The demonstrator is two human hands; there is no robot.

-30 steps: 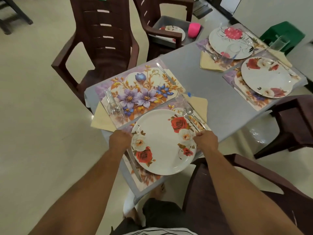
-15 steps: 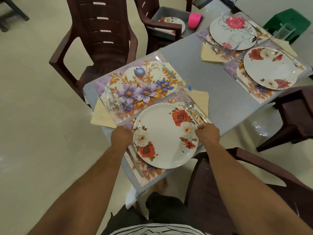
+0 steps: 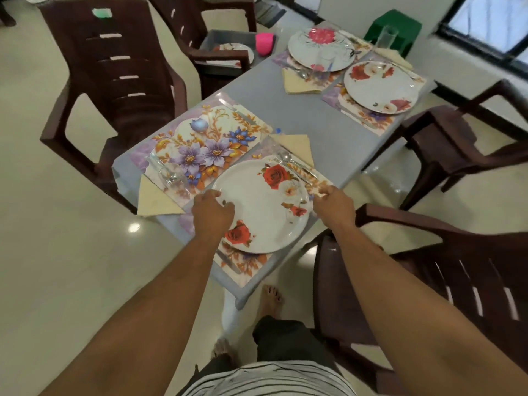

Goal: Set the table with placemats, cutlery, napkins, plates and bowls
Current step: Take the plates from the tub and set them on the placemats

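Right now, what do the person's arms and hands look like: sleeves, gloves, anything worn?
Both arms are bare as far up as the view shows: no sleeves or gloves visible. The left hand and right hand show no rings, watch or bands. A striped black-and-white shirt shows at the bottom edge, above dark shorts.

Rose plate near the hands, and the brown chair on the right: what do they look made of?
Rose plate: glossy white with a printed floral pattern, possibly melamine or glazed ceramic; the look leaves it open. Brown chair: likely moulded plastic, one-piece with slotted back and dull sheen.
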